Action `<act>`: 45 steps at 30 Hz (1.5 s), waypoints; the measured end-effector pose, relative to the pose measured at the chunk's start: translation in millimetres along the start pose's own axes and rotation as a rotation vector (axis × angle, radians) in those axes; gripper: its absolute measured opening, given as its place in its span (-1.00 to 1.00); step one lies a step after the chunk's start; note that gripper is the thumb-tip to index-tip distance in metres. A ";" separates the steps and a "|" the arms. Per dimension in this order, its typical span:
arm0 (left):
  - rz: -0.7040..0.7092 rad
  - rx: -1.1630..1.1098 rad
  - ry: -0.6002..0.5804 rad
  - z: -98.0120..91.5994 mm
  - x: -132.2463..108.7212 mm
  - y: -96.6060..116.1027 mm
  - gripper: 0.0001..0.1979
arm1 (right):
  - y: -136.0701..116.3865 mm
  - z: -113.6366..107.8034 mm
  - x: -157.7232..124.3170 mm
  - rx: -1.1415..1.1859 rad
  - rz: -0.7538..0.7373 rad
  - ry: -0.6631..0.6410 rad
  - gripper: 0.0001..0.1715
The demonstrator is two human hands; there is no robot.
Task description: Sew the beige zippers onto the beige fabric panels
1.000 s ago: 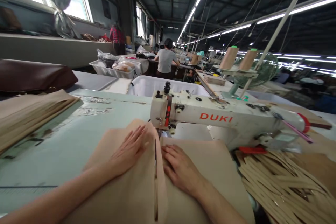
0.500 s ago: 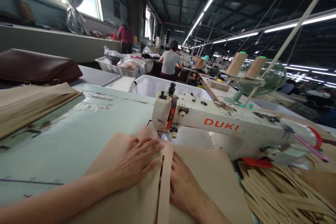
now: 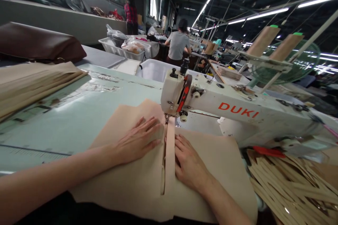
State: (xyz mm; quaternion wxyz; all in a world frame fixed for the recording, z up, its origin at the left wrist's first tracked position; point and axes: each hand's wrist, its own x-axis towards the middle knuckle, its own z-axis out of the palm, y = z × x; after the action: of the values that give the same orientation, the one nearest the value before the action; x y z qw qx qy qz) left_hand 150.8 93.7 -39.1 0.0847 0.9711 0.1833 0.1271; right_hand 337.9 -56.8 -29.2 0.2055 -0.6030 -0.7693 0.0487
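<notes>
A large beige sheet (image 3: 137,190) lies under the needle area of a white sewing machine (image 3: 206,100) marked DUKI. Down its middle runs a narrow slit, with a pale strip (image 3: 170,161) along the slit's right side. My left hand (image 3: 139,139) rests flat on the sheet left of the slit, fingers spread and pointing toward the needle. On the other side, my right hand (image 3: 188,161) lies on the sheet beside the strip, its fingers stretched forward and its thumb side partly hidden. The slit's upper end reaches the presser foot (image 3: 167,119).
Stacked beige pieces (image 3: 34,88) and a dark brown bag (image 3: 39,44) lie at the left. Many beige strips (image 3: 295,186) are heaped at the right. Behind the machine are a white bin (image 3: 155,70), thread cones (image 3: 264,40) and a seated person (image 3: 178,45).
The beige sheet has moved forward under the machine, so its near edge and the slit's near end now show. My hands have gone forward with it. The camera view has tilted downward.
</notes>
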 end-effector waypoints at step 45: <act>0.092 -0.029 -0.019 1.6 3.4 1.1 -0.35 | 19.3 9.1 31.7 -0.177 0.088 0.075 -0.51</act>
State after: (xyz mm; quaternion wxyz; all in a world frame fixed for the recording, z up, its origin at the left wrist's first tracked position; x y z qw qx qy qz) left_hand 154.7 93.7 -39.7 0.0944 0.9784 0.1356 0.1244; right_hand 346.0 -20.0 -35.6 0.1776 -0.6536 -0.7350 -0.0331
